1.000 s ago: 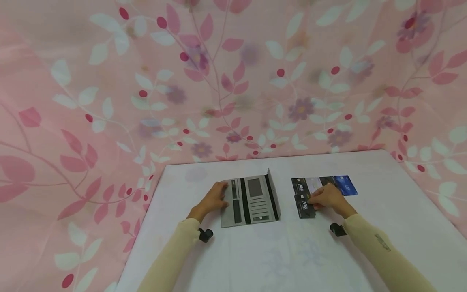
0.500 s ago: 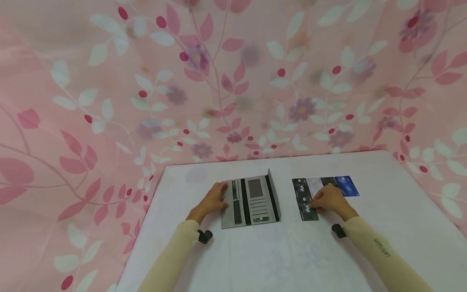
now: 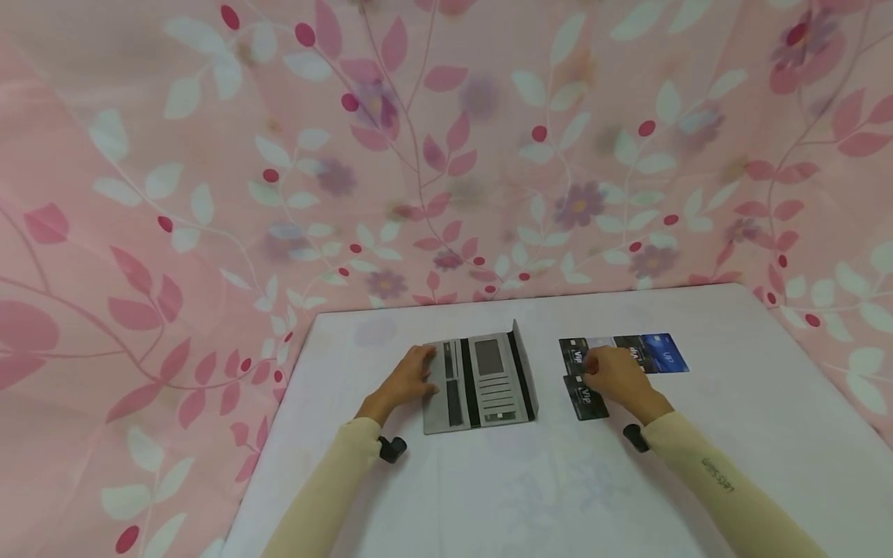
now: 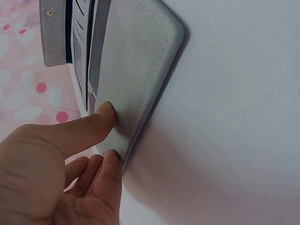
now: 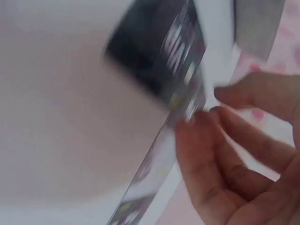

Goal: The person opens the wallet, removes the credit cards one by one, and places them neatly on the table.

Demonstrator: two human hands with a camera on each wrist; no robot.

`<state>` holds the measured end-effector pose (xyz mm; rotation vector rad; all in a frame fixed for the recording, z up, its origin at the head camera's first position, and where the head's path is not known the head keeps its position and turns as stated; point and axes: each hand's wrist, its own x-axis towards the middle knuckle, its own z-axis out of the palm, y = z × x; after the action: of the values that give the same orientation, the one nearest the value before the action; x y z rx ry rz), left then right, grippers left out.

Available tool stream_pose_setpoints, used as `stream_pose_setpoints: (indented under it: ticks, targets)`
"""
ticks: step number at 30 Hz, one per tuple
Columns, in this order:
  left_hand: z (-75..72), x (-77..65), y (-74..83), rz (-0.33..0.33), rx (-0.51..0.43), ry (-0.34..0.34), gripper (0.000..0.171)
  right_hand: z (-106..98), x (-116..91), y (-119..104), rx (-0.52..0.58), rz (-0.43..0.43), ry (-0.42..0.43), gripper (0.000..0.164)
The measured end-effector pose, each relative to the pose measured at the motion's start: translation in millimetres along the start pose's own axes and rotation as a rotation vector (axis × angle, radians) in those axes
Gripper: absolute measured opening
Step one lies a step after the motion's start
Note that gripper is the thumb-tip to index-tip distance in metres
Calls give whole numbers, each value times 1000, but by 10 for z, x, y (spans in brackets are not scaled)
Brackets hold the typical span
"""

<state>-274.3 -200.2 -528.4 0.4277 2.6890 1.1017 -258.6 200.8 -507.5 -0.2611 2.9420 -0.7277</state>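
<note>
A grey wallet (image 3: 481, 384) lies unfolded on the table, with card slots showing and its right flap raised. My left hand (image 3: 405, 384) holds the wallet's left edge; in the left wrist view the thumb (image 4: 105, 115) presses on its face and the fingertips meet the edge. My right hand (image 3: 621, 380) is over the cards, its thumb and forefinger apart in the right wrist view with nothing between them. Just below its fingertips lie a black VIP card (image 3: 586, 399) and another black VIP card (image 3: 572, 355) above it.
Continuing the upper row to the right are a pale card, mostly covered by the hand, a dark card (image 3: 631, 349) and a blue card (image 3: 665, 353). The white-covered table (image 3: 488, 496) ends at a pink floral cloth (image 3: 446, 155) behind.
The right hand has let go of the lower black card and moved up and left, towards the upper row. That card has shifted slightly right. The left hand and wallet stay put.
</note>
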Motion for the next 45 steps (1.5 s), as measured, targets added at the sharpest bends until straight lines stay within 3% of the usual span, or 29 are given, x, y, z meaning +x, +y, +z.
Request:
stream_pose_setpoints:
  ticks: [4, 8, 16, 21, 25, 27, 30, 34, 40, 45]
  targets:
    - [28, -6, 16, -4, 3, -12, 80, 170, -148, -124, -132, -73, 31, 33]
    - [35, -4, 8, 6, 44, -4, 79, 336, -283, -178, -227, -69, 65, 42]
    - [8, 4, -13, 33, 61, 29, 79, 423, -397, -227, -331, -62, 102, 38]
    - [15, 15, -3, 33, 55, 31, 79, 420, -457, -257, -372, -71, 171, 38]
    - [11, 9, -5, 22, 59, 26, 80, 395, -439, -261, -371, -68, 158, 35]
    - [8, 5, -7, 18, 51, 24, 81, 351, -395, -286, -350, -77, 169, 32]
    - [10, -2, -11, 18, 26, 21, 81, 251, -280, -410, -289, -139, 255, 28]
    - [0, -33, -27, 4, -6, 12, 82, 103, -57, -832, -154, -264, 316, 26]
    - [13, -32, -35, -5, -13, 9, 82, 155, 308, -1459, 142, -326, 91, 18]
    - [20, 1, -36, 1, 15, 32, 82, 420, 638, -1651, 401, -269, -65, 14]
